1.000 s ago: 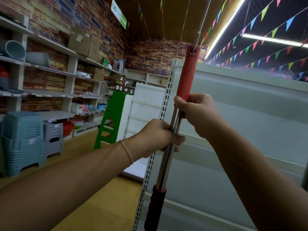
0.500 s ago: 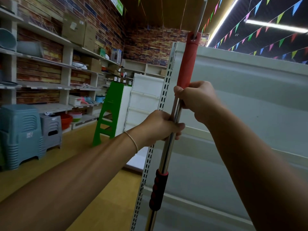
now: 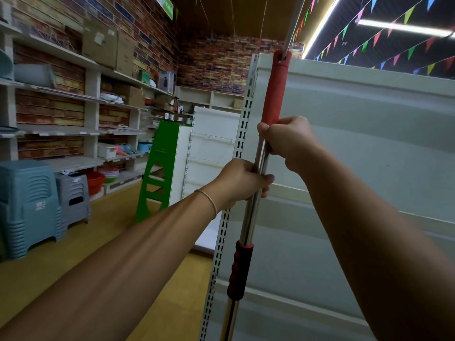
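I hold a long shiny metal pole (image 3: pixel 248 222) upright in front of me. It has a smooth red sleeve (image 3: pixel 274 92) near the top and a ribbed red-and-black grip (image 3: pixel 238 271) lower down. My right hand (image 3: pixel 288 141) grips the pole just below the red sleeve. My left hand (image 3: pixel 242 179) grips the bare metal a little lower. The pole's thin upper rod runs up out of the frame, and its lower end leaves the bottom edge.
A white empty shelving unit (image 3: pixel 369 168) with a slotted upright (image 3: pixel 242 134) stands right behind the pole. A green step ladder (image 3: pixel 160 168) stands left of it. Stacked blue-grey stools (image 3: pixel 27 205) and grey stools (image 3: pixel 72 198) sit at the left under wall shelves of goods. Bunting hangs overhead.
The pole has slid upward through the view; its ribbed lower grip now shows higher and the metal below it is visible. Both hands keep their hold.
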A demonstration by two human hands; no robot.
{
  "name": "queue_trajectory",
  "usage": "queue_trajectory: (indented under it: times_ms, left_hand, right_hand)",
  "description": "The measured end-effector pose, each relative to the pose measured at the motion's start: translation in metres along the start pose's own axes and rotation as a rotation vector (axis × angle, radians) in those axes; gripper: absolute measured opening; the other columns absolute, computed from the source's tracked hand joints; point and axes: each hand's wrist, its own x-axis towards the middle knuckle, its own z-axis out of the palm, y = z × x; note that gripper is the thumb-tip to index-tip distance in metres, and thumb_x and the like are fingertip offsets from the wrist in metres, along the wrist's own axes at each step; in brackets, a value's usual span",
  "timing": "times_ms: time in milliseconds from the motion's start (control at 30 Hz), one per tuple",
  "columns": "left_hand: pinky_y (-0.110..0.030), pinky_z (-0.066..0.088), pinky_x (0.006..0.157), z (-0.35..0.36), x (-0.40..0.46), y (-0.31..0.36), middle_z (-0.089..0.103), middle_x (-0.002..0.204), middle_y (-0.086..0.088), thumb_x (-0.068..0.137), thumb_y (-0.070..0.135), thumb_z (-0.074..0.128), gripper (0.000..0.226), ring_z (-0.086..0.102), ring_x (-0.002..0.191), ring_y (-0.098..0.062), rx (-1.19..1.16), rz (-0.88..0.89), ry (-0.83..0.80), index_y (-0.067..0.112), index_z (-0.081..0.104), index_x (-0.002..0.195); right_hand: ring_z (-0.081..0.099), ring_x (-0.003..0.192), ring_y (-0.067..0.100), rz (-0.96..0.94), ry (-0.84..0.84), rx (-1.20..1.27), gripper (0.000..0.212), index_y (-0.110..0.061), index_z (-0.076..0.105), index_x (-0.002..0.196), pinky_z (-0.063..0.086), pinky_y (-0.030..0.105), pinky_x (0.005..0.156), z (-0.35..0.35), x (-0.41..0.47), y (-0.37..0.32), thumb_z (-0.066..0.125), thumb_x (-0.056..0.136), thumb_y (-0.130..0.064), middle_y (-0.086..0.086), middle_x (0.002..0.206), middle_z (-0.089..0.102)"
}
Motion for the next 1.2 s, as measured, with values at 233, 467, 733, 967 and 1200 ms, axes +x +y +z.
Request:
queue_trajectory:
  times_ms: [233,467,733,967,1200]
  left_hand:
    - [-0.042,0.058,0.083,-0.001,0.020,-0.009,0.075,0.083,-0.009,0.085,0.024,0.071,0.020,0.074,0.077,-0.021,-0.008,-0.007,0.003,0.008,0.065,0.095]
    - [-0.033,0.058,0.074,-0.001,0.035,-0.013,0.075,0.086,-0.009,0.086,0.026,0.071,0.024,0.074,0.078,-0.019,-0.012,-0.019,-0.014,0.005,0.067,0.097]
    - [-0.047,0.056,0.088,0.000,0.036,-0.017,0.075,0.086,-0.010,0.086,0.025,0.071,0.021,0.073,0.083,-0.024,-0.012,0.011,-0.025,0.006,0.068,0.094]
    - [-0.038,0.058,0.081,-0.004,0.036,-0.015,0.075,0.089,-0.007,0.088,0.028,0.067,0.023,0.072,0.087,-0.020,0.084,0.032,-0.056,0.007,0.067,0.098]
    - [-0.027,0.040,0.054,-0.008,0.005,-0.016,0.055,0.065,-0.003,0.097,0.038,0.050,0.036,0.051,0.058,-0.018,0.437,0.086,-0.061,0.013,0.056,0.072]
  right_hand:
    - [0.061,0.065,0.017,0.016,0.036,-0.032,0.014,-0.017,0.058,0.078,0.059,0.035,0.072,0.012,0.020,0.009,0.068,0.084,-0.024,0.005,0.082,0.066]
    - [0.062,0.066,0.015,0.061,0.048,-0.030,0.013,-0.017,0.056,0.080,0.058,0.030,0.068,0.016,0.034,0.014,0.068,0.085,-0.022,0.002,0.079,0.064]
    - [0.066,0.071,0.015,0.085,0.067,-0.002,0.013,-0.014,0.061,0.089,0.060,0.029,0.073,0.017,0.036,0.016,0.068,0.086,-0.023,0.004,0.085,0.068]
    - [0.069,0.070,0.012,0.110,0.086,-0.095,0.020,-0.015,0.057,0.089,0.057,0.022,0.060,0.017,0.030,0.012,0.070,0.088,-0.030,0.002,0.085,0.067]
    - [0.051,0.049,0.013,0.135,0.138,-0.391,0.043,-0.011,0.059,0.085,0.043,0.027,0.040,0.009,0.003,0.015,0.066,0.086,-0.053,0.003,0.069,0.061]
